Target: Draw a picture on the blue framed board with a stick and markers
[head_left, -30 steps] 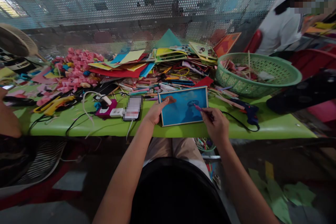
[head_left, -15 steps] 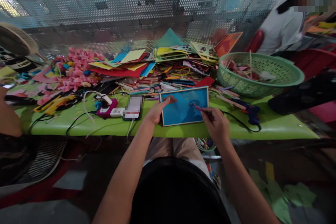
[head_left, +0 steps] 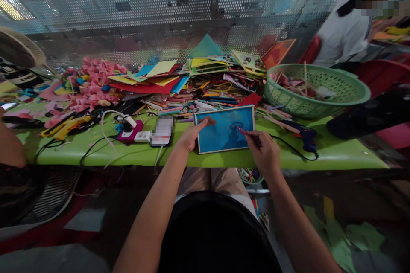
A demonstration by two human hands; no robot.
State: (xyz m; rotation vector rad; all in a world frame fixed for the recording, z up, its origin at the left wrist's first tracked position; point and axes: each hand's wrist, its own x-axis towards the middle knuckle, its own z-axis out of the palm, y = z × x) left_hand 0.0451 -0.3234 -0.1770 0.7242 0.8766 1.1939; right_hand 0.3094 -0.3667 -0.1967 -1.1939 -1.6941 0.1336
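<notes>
A blue framed picture (head_left: pixel 218 136) with a thin pale border lies tilted at the front of the green table. My left hand (head_left: pixel 191 135) grips its left edge, thumb on top near a brown patch. In my right hand (head_left: pixel 264 147) is a purple pen (head_left: pixel 241 131), held in a closed grip. The pen's tip touches or hovers just over a dark oval drawn on the blue surface; which of the two, I cannot tell. Left of the picture a phone (head_left: pixel 162 131) lies with a white cable running from it.
Pens, coloured paper (head_left: pixel 150 81) and pink paper pieces (head_left: pixel 91 81) are heaped behind. A green basket (head_left: pixel 320 102) stands at right, near a dark blue glue gun (head_left: pixel 304 134). A purple power strip (head_left: pixel 131 131) and yellow glue gun (head_left: pixel 68 126) lie left. Another person (head_left: pixel 346 36) sits at far right.
Almost nothing differs. My hands, the pen and the blue picture stay in the same place; the person at far right has shifted slightly.
</notes>
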